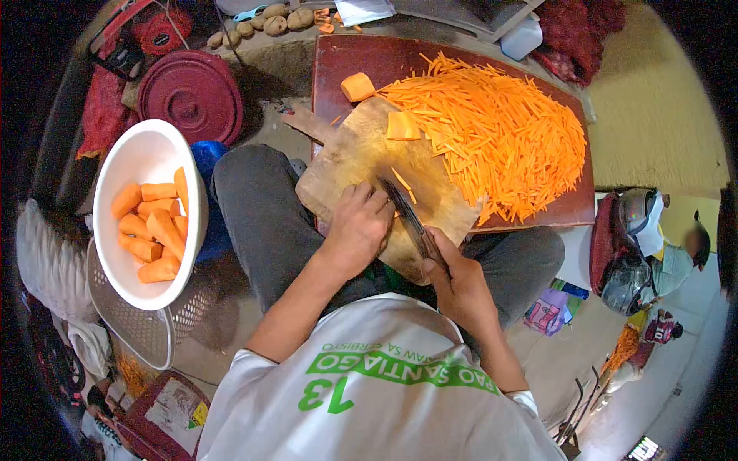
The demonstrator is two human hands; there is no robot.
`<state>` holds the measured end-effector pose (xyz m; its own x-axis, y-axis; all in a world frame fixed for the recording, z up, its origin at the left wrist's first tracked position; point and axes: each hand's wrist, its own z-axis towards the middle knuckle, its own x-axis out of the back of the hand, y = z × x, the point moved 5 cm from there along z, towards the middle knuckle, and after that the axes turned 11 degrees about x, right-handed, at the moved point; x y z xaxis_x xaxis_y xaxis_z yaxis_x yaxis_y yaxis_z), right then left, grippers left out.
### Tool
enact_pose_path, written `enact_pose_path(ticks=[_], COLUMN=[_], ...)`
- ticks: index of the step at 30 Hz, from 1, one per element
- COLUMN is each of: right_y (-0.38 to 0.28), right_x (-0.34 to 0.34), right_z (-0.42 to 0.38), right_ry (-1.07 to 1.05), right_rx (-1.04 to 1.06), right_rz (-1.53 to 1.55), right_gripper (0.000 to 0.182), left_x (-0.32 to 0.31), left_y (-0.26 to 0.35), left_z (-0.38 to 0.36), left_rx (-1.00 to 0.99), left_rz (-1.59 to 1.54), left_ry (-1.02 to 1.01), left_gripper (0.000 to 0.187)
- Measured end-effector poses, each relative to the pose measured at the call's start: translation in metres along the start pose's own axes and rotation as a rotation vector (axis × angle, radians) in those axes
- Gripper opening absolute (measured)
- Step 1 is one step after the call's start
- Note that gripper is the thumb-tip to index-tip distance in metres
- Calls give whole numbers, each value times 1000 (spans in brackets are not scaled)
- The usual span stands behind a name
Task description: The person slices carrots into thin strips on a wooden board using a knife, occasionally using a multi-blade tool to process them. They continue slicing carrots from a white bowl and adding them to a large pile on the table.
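1. Right hand [463, 286]: closed around the knife [419, 227] handle, thumb toward the blade. Blade is over the board, tip pointing up and left, away from me.
2. Left hand [357, 229]: fingers curled down on the board, just beside the blade. Can't tell if anything is pinched under them; my knuckles hide it.
3. Board [330, 173]: round, wooden, sits between my knees, far side overlapping the red table [336, 60].
4. On the board: a couple of thin loose strips [403, 183] right by the blade, plus a squared carrot block [403, 126] near the far edge.
5. Second chunk [357, 87]: on the table, just past the board's far edge.
6. Cut pile [507, 138]: big heap of carrot sticks on the table, right of the board, near side spilling against the board's edge.
7. Bowl [115, 165]: white, left of my left leg, holds peeled carrots [164, 230], whole or in thick pieces. Mesh basket [194, 307] shows below it.
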<state>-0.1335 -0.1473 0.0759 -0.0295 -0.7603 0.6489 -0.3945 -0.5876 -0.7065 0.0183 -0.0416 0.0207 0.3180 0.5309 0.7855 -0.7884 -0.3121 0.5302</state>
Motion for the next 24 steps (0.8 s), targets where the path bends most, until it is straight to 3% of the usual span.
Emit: enact_pose_path(ticks=[2, 3, 5, 11, 24], right_y=[-6, -10, -2, -5, 0], right_x=[4, -23, -16, 0, -3], right_z=[-1, 23, 30, 8, 9], right_ry=[24, 79, 145, 80, 110], right_rx=[-32, 88, 209, 39, 108], right_rz=[-65, 19, -35, 84, 79], right_gripper=[56, 55, 52, 52, 53], left_x=[-6, 11, 0, 4, 1], left_y=[7, -19, -11, -5, -5], left_z=[1, -4, -2, 1, -3], left_rx=[-8, -24, -12, -29, -28], left_rz=[-28, 71, 37, 14, 44], left_ry=[34, -8, 2, 44, 37], left_gripper=[16, 15, 15, 12, 16])
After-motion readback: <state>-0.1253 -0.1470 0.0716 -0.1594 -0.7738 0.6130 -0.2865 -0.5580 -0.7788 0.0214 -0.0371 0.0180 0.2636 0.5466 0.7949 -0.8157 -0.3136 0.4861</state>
